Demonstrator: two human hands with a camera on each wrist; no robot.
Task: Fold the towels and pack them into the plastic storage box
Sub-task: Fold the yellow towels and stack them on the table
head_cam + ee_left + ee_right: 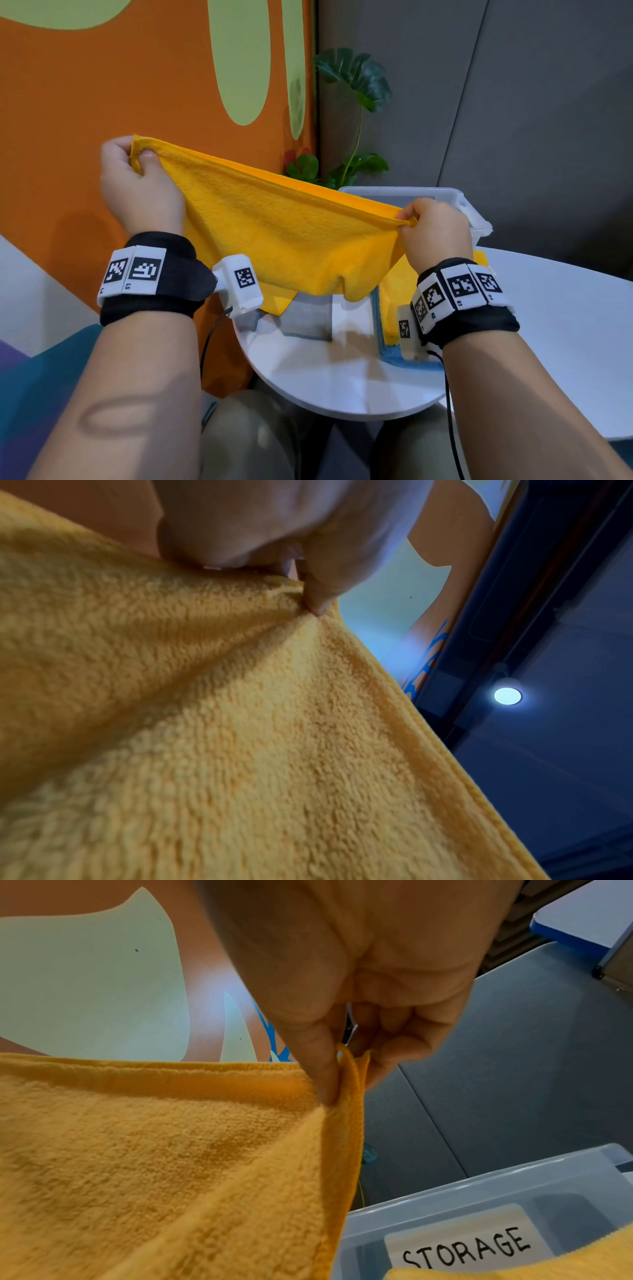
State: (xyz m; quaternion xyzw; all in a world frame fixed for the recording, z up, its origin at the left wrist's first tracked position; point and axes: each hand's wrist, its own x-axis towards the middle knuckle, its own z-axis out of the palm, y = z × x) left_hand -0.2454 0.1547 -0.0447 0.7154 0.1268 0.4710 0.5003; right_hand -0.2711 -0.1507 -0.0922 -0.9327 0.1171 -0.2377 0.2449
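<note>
Head view shows both hands raised over the table [342, 383], stretching a yellow towel [281, 236] between them in the air. The left hand [137, 185] pinches one top corner, thumb in front and fingers curled behind; the right hand [433, 233] pinches the other corner, lower and farther right. The towel appears doubled: two edges meet at the right pinch, and its lower fold hangs just above the table.

In the right wrist view the thumb [322, 1069] presses two layered hems together against the curled fingers, so that corner pair seems matched. In the left wrist view a fingertip [318, 599] bites into the bunched corner, with creases fanning out from it.

The box [476, 219] stands at the far right of the table, beyond the right hand, open, labelled STORAGE; I cannot tell what it holds. On the table lie a grey towel [308, 318] beneath the hanging fold and, to the right, another yellow one on a blue one [394, 359].

Judging by this, the step in hand is the first fold of this towel, held taut to square its edges. The next move calls for laying it flat or bringing the hands together for a second fold, keeping both pinches tight so the layers do not slip.
</note>
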